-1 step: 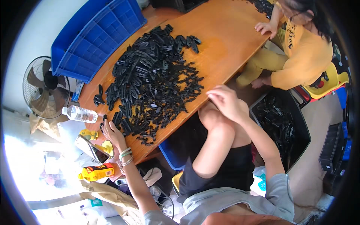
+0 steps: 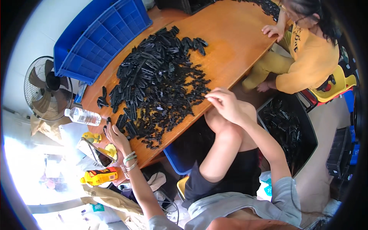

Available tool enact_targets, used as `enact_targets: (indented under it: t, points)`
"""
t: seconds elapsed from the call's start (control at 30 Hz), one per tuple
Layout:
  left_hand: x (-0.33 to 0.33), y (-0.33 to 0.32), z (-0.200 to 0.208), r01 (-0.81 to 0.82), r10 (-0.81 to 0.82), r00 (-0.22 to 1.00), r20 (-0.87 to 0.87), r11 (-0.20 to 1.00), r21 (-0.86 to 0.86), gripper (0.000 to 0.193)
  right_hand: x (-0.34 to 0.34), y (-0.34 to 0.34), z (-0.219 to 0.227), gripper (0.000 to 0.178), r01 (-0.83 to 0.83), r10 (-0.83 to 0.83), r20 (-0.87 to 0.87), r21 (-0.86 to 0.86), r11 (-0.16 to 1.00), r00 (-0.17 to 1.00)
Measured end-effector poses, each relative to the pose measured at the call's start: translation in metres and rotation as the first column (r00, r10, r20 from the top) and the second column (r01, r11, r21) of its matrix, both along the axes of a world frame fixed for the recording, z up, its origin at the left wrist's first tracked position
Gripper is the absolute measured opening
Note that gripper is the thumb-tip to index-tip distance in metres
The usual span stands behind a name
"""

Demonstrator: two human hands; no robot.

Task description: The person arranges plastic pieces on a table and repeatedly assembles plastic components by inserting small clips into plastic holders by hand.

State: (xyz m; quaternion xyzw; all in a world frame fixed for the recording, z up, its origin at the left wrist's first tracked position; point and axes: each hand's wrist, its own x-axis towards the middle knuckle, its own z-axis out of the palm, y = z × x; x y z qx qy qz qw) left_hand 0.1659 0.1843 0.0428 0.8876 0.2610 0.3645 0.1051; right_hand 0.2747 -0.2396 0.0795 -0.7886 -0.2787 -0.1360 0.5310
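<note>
Smooth orange-brown wooden table (image 2: 237, 42) carries a wide heap of small matte black plastic parts (image 2: 157, 80). Left hand (image 2: 117, 138) rests at the heap's near edge, fingers loosely spread among the pieces. Right hand (image 2: 226, 103) hovers at the table's edge, fingertips pinched together; what they hold cannot be told. A ribbed blue plastic crate (image 2: 96, 38) lies beyond.

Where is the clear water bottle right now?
In the head view the water bottle lies on its side off the table's left end, just below the fan and left of the person's left hand.
</note>
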Motion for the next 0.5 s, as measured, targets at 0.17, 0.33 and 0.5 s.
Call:
enact_targets:
  t: [0.17,0.33,0.5]
  points:
    - [-0.015,-0.023,0.013,0.071,-0.058,0.955,0.291,0.997,-0.035,0.029,0.050,0.064,-0.020,0.003,0.065,-0.031,0.163,-0.204,0.977,0.986]
    - [-0.057,-0.039,0.024,0.213,-0.219,0.971,0.098,0.975,0.067,0.029,0.054,0.081,-0.018,0.006,0.099,-0.027,0.189,-0.380,0.920,0.982]
    - [-0.055,-0.041,0.028,0.277,-0.253,0.956,-0.148,0.944,0.178,0.030,0.051,0.090,-0.011,0.008,0.057,-0.004,0.116,-0.455,0.889,0.993]
